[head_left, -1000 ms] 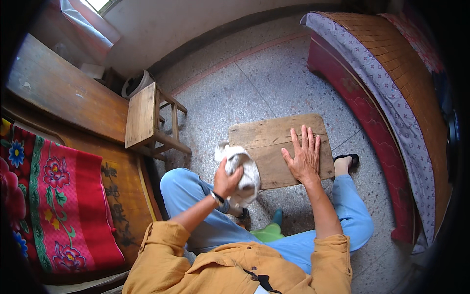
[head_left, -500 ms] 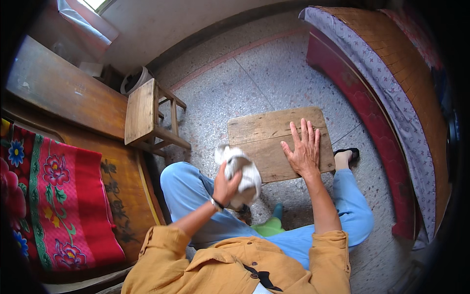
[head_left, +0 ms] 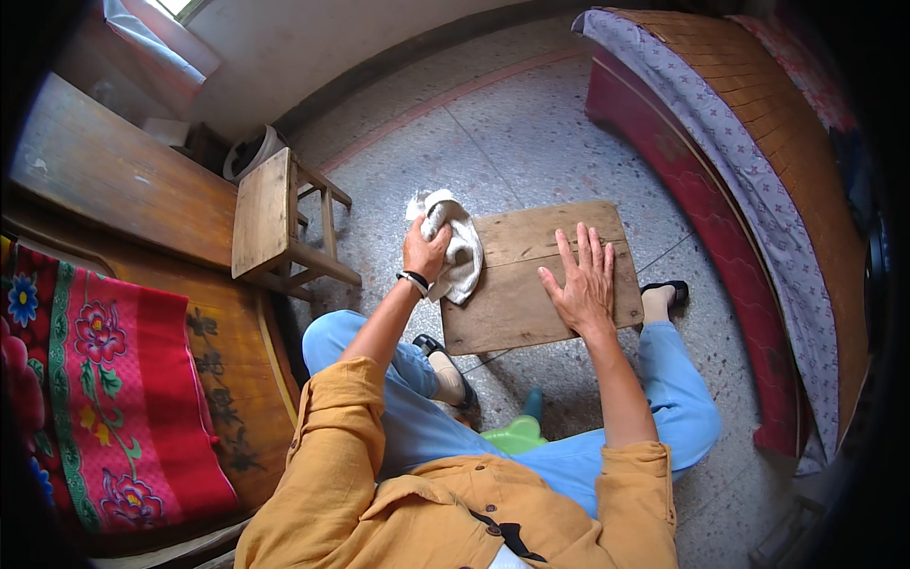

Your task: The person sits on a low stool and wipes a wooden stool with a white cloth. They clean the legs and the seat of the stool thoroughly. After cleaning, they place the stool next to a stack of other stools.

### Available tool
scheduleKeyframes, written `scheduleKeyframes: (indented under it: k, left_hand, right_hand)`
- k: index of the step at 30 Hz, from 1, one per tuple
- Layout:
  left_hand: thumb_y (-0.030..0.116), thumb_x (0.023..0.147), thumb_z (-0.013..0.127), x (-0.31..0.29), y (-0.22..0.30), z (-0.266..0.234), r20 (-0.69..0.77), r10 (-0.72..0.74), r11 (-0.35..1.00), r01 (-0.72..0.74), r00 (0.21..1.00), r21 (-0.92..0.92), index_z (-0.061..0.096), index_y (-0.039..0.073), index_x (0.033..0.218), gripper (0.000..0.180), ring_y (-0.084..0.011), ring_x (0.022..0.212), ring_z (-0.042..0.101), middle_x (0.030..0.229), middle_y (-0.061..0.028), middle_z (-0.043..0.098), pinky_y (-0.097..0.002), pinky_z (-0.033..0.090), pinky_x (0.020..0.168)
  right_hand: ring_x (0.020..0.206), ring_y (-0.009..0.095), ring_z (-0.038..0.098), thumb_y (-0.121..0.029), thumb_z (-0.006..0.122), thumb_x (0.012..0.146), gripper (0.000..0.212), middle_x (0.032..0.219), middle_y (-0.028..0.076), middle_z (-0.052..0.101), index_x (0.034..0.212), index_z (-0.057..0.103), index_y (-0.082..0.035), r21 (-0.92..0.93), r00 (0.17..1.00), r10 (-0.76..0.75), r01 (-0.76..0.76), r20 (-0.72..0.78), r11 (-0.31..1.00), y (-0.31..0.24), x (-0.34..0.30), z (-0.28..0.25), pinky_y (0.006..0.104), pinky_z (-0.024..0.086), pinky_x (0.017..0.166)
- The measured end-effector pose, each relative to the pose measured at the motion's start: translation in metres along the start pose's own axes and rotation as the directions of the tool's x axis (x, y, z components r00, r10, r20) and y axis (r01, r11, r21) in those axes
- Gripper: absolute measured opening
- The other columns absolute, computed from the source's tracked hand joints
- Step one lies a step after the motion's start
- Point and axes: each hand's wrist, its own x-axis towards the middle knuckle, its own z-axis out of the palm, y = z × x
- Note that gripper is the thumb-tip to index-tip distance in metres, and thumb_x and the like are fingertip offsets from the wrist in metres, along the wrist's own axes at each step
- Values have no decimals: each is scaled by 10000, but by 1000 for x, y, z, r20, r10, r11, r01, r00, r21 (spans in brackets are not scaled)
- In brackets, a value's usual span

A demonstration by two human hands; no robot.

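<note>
In front of me, between my legs, is a wooden board-like top [head_left: 517, 303], seemingly of a low stool or table; what holds it up is hidden. My right hand [head_left: 585, 284] lies flat on its right half, fingers stretched out. A crumpled white-grey cloth [head_left: 462, 254] is gripped in my left hand [head_left: 427, 248] at the top's far left edge. The cloth hangs down along that left edge, covering the corner there.
To the left stands a wooden stool [head_left: 265, 213] beside a wooden bench [head_left: 142, 204] draped with a red flowered cloth [head_left: 133, 408]. A bed with a dark red side board [head_left: 678, 209] borders the right. A green plastic object [head_left: 517, 434] is between my legs; a bucket [head_left: 256, 152] stands behind the stool.
My left hand has moved away from me with the cloth, from the near left corner of the top to its far left edge. My right hand stays flat in place.
</note>
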Motion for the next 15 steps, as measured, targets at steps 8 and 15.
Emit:
scheduleKeyframes:
  k: [8, 15]
  left_hand:
    - [198, 832, 673, -138, 7, -11, 86, -111, 969, 127, 990, -211, 467, -20, 1264, 527, -269, 1003, 620, 1089, -181, 628, -359, 489, 861]
    - [223, 814, 714, -151, 10, -19, 125, -199, 956, 220, 972, -194, 438, -59, 1287, 616, -231, 1005, 614, 1099, -187, 626, -343, 489, 861]
  right_hand:
    - [1409, 338, 199, -485, 512, 900, 650, 1515, 184, 247, 1429, 388, -128, -20, 1000, 9, -9, -9, 1000, 4, -2, -2, 508, 106, 1149]
    - [1406, 345, 205, -475, 522, 896, 653, 1509, 191, 258, 1429, 383, -124, -11, 1000, 5, -5, -6, 1000, 1, -3, 0, 509, 109, 1148]
